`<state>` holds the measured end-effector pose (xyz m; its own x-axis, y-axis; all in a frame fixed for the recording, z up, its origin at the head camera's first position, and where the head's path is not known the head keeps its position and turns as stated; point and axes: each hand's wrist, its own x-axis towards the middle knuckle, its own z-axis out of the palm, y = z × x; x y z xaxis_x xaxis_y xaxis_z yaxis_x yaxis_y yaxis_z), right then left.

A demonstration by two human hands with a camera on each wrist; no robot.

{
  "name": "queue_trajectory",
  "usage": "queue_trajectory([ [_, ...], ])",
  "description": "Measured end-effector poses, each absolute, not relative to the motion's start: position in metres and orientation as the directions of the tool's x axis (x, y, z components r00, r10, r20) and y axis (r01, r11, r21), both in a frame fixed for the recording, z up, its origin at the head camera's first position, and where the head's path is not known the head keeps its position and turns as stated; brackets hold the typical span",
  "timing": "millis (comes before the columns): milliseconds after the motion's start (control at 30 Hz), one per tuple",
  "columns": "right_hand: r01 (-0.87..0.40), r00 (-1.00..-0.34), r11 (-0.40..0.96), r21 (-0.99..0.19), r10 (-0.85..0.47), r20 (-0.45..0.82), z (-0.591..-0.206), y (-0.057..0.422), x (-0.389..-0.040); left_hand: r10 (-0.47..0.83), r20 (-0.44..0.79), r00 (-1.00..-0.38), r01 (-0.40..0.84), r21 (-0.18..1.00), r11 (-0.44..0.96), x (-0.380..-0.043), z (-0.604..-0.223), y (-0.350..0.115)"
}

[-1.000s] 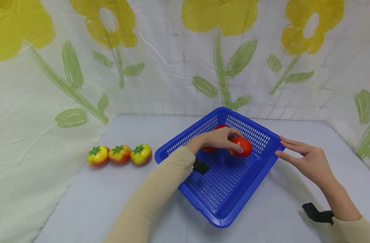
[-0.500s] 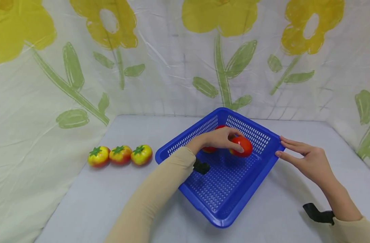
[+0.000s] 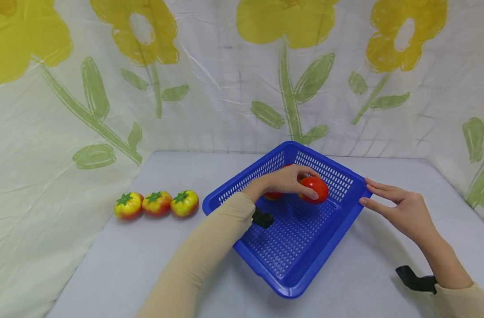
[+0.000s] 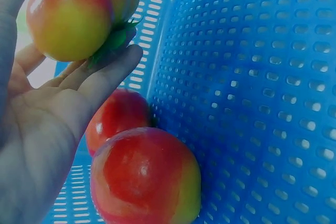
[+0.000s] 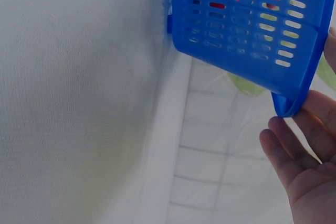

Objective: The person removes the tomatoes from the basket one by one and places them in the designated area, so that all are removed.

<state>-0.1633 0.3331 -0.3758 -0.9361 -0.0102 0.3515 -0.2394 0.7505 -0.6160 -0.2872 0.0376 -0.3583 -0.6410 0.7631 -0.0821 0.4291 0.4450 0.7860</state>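
My left hand point(image 3: 286, 180) reaches into a blue plastic basket point(image 3: 339, 240) and grips a red-and-yellow tomato point(image 3: 315, 191). In the left wrist view that tomato point(image 4: 68, 24) is raised off the basket floor, its green leaf top against the fingers. Below it lie two more tomatoes, a nearer one point(image 4: 144, 177) and one behind point(image 4: 119, 116); the head view shows them mostly covered by the hand. With thumb and fingers, my right hand point(image 3: 406, 214) pinches the basket's right corner. The right wrist view has the fingers point(image 5: 289, 148) at the rim and perforated wall.
Left of the basket, three yellow-and-red tomatoes point(image 3: 157, 203) with green tops stand in a row on the pale table point(image 3: 146, 265). A white curtain point(image 3: 214, 101) with painted yellow flowers hangs behind. Black camera mounts point(image 3: 417, 279) stick out from both wrists.
My left hand and its tomato have shifted very slightly left and up. The right hand and the basket stay where they were.
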Motion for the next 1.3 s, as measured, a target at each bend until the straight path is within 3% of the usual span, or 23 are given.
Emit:
queue_trajectory([
  [900,-0.24,-0.938,0.756,-0.609,-0.02,0.345,-0.376,0.333,-0.163,0.742,0.015,-0.67,0.455,0.799,0.394,-0.291,-0.354,0.035],
  [1300,-0.224,-0.945,0.744,-0.629,-0.008,0.326,-0.374,0.333,-0.163,0.706,0.037,-0.707,0.435,0.81,0.393,-0.284,-0.336,0.031],
])
